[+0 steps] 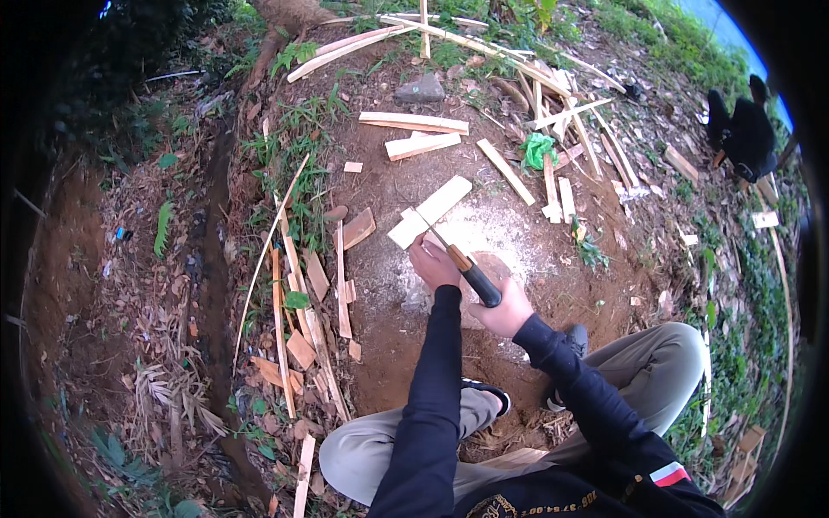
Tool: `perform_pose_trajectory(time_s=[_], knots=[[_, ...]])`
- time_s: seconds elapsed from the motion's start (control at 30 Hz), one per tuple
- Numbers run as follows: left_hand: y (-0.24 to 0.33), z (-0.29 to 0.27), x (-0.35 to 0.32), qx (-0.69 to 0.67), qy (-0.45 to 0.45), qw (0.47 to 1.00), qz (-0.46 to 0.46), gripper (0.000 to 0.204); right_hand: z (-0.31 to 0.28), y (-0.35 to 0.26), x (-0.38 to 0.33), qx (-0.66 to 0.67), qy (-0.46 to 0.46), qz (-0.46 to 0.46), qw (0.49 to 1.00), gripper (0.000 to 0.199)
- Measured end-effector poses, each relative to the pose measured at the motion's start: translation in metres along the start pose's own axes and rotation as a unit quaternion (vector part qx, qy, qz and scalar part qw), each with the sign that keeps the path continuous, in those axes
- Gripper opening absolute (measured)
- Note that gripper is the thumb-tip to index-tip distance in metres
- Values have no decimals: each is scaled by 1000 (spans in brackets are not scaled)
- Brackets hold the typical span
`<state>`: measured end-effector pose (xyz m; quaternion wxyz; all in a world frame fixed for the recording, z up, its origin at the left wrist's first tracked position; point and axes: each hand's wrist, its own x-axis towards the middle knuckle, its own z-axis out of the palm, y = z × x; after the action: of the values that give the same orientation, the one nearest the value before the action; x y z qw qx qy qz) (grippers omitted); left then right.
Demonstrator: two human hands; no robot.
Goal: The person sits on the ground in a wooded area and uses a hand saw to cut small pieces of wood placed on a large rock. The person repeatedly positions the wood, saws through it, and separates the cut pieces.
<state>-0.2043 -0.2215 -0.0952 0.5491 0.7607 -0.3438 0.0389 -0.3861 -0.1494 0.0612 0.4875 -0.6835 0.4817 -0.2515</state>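
Observation:
My right hand (505, 309) grips the dark handle of a large knife (471, 274), whose thin blade runs up and left to a pale flat wood piece (430, 210). The blade's edge rests on the near end of that piece. My left hand (432, 263) holds the lower end of the same wood piece, just left of the blade. Both arms wear dark long sleeves. I sit on bare earth with my knees bent in light trousers (656, 367).
Cut wood slats (414, 123) and thin strips (281, 302) lie scattered on the dirt. A grey stone (420, 88) sits further off, and a green crumpled bag (537, 151) lies to the right. A person in dark clothes (744, 129) crouches at far right. Grass borders the patch.

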Motion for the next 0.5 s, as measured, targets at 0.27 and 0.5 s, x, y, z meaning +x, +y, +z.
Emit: perform_pose_trajectory(time_s=[0.27, 0.5], knots=[[-9, -12, -4, 27, 34, 999, 7, 27, -25, 0, -69, 8, -72, -5, 997, 29], [-18, 0, 8, 28, 32, 999, -33, 24, -29, -9, -48, -36, -98, -5, 995, 29]])
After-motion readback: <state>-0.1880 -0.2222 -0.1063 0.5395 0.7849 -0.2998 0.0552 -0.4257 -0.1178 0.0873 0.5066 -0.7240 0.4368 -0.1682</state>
